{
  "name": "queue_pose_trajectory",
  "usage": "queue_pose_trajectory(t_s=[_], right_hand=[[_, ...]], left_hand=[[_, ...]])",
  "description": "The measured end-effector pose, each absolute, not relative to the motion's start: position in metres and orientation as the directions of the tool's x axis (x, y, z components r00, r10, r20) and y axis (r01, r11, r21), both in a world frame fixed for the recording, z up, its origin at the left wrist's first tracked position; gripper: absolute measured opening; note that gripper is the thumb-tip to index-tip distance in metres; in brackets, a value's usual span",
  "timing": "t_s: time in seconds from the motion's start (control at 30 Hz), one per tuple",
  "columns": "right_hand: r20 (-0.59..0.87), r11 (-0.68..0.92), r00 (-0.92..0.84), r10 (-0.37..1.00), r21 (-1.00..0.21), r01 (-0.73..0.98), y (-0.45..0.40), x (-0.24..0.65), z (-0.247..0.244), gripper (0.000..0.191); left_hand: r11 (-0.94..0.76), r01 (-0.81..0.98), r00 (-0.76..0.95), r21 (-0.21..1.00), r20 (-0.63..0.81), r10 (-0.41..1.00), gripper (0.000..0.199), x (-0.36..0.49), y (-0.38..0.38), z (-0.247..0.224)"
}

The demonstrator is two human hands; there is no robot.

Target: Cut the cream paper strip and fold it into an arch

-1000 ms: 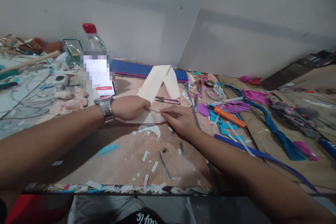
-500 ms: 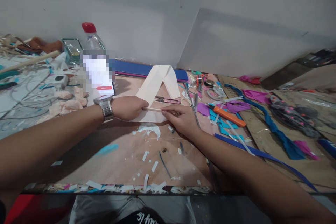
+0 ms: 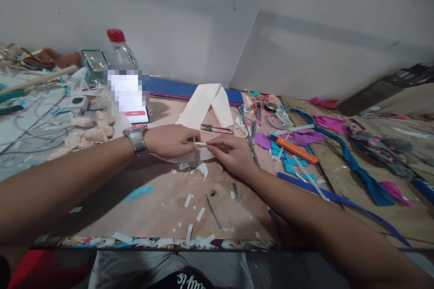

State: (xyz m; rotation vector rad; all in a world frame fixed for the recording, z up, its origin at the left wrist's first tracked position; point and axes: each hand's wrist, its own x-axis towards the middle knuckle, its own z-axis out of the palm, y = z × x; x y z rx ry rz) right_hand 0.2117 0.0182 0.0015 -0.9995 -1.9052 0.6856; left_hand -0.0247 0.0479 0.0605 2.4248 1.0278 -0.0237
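A long cream strip [image 3: 196, 107], of fabric or paper, lies on the table with its far part folded over in a peak. Its near part [image 3: 200, 156] runs beneath both hands. My left hand [image 3: 167, 141], below a metal wristwatch, is closed on the strip's turned edge. Close by on the right, the thumb and fingertips of my right hand [image 3: 233, 152] pinch the same edge. A short piece of that edge shows between the hands. Pink-handled thread snips [image 3: 217, 129] lie just beyond the fingers, beside a small cream ring [image 3: 240, 132].
A phone [image 3: 130, 99] leans on a red-capped bottle [image 3: 122, 52] at the back left. An orange utility knife [image 3: 296, 149] lies among coloured scraps on the right. Along the back wall runs a blue flat case [image 3: 169, 87]. White offcuts [image 3: 188, 201] dot the table front.
My left hand has slid right along the strip's edge, closer to my right hand, and its fingers have shifted. The right hand stays nearly in place.
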Motion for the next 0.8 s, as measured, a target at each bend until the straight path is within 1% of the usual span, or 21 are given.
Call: queue_pose_trajectory(t_s=[0.07,0.13,0.2,0.37,0.57,0.8], right_hand=[[0.449,0.564,-0.357,0.819,-0.745,0.356,0.016,0.2101,0.0043,0.011],[0.453,0.583,-0.389,0.802,-0.735,0.346,0.0138,0.2084,0.0065,0.012],[0.448,0.588,-0.402,0.799,-0.725,0.36,0.0123,0.207,0.0078,0.012],[0.455,0.576,-0.359,0.815,-0.7,0.421,0.0119,0.2065,0.0077,0.011],[0.559,0.689,-0.405,0.724,-0.548,0.474,0.0142,0.2104,0.0066,0.009],[0.581,0.713,-0.422,0.696,-0.486,0.506,0.0158,0.2095,0.0057,0.01]], left_hand=[[-0.591,0.614,0.75,0.524,-0.152,0.644,0.039,-0.0234,0.0475,0.0596],[-0.592,0.582,0.766,0.558,-0.129,0.63,0.041,-0.0222,0.0473,0.0581],[-0.598,0.566,0.774,0.568,-0.115,0.623,0.041,-0.021,0.0471,0.0565],[-0.614,0.533,0.783,0.583,-0.064,0.619,0.034,-0.0193,0.0458,0.0543],[-0.592,0.57,0.75,0.57,-0.065,0.659,0.033,-0.0186,0.0436,0.0542],[-0.558,0.567,0.715,0.605,-0.025,0.699,0.033,-0.0166,0.0407,0.0568]])
